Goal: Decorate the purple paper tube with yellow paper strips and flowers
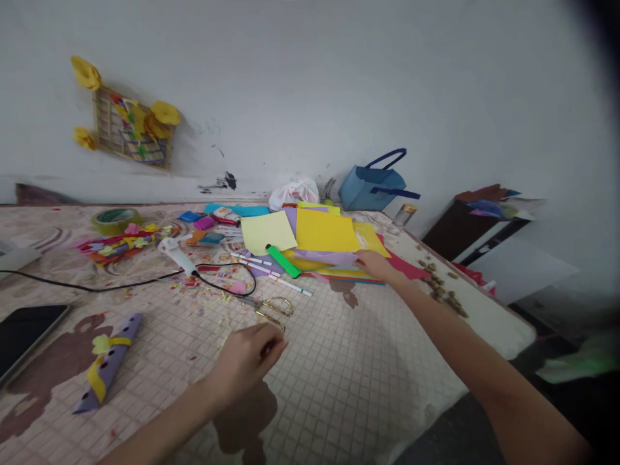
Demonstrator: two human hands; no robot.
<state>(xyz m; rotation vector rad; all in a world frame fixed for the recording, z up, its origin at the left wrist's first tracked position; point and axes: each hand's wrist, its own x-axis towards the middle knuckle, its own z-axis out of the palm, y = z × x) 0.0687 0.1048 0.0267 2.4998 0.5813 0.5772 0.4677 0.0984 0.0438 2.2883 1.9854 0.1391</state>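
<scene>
My right hand (374, 264) reaches far across the table and pinches the near edge of a stack of coloured paper sheets (327, 231), yellow on top, purple and pink beneath. My left hand (247, 358) hovers over the tiled tablecloth (339, 368) with its fingers curled loosely in; I see nothing in it. Gold-handled scissors (274, 309) lie just beyond its fingertips. A green marker (283, 261) rests on a pale yellow sheet (268, 231) left of the stack.
A white glue gun (177, 255) with a black cord (121, 284) lies at mid-left beside paper scraps. A purple paper roll with a yellow flower (107, 361), a dark tablet (24, 332), a tape roll (115, 219), a blue bag (375, 184) and small brown pieces (443, 290) surround the work area.
</scene>
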